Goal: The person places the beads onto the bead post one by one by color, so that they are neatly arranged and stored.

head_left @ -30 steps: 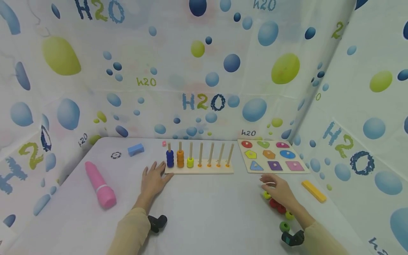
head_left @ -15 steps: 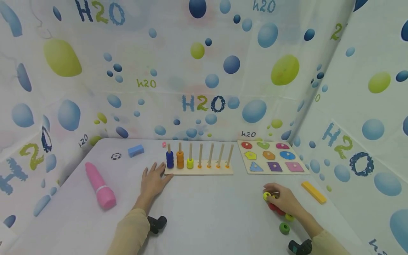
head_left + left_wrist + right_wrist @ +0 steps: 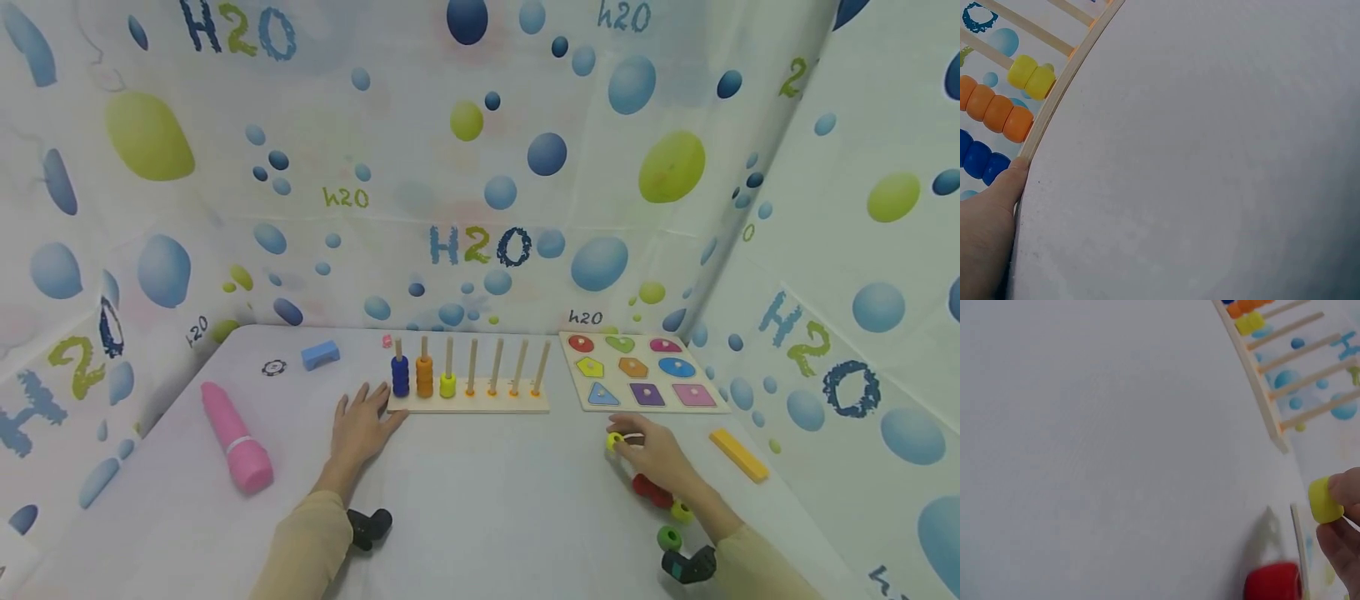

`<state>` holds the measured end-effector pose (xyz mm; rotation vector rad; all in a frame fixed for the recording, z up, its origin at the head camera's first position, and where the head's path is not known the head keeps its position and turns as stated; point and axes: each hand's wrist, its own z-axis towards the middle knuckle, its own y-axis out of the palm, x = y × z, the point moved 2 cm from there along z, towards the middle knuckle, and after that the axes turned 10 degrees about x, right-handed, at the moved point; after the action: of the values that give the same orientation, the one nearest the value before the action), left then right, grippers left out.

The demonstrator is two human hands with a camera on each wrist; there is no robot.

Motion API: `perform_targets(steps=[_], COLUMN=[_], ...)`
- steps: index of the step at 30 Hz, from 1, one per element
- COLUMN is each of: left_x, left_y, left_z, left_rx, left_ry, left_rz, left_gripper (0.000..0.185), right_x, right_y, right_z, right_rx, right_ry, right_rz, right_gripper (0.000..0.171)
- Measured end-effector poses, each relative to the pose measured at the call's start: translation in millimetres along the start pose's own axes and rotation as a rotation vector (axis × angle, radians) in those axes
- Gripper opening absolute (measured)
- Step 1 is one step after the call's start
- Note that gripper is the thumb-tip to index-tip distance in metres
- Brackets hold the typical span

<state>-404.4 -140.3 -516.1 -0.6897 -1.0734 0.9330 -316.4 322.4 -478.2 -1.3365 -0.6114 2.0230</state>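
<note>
**Yellow bead pinched above the table**

A small, smooth yellow bead [image 3: 614, 441] is pinched in the curled fingers of the right hand [image 3: 654, 458], near the table's right edge, over round red beads [image 3: 649, 489]. The left hand [image 3: 363, 425] is laid flat, fingers straight, touching the wooden peg rack [image 3: 468, 402].
</note>
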Motion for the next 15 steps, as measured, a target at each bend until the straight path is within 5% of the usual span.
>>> perform_targets(steps=[6,15], left_x=[1.5,3.4], left_y=[0.0,-2.2], left_z=[0.9,1.4], left_rx=[0.001,0.006], left_ry=[0.0,0.01], left_rz=[-0.003,-0.014], left_gripper=[0.069,0.069], right_x=[-29.2,-81.4], right_y=[16.6,50.2], right_z=[24.5,60.9], right_rx=[0.055,0.053], right_ry=[-0.137,-0.213], right_rz=[0.101,0.182], right_gripper=[0.037,0.035])
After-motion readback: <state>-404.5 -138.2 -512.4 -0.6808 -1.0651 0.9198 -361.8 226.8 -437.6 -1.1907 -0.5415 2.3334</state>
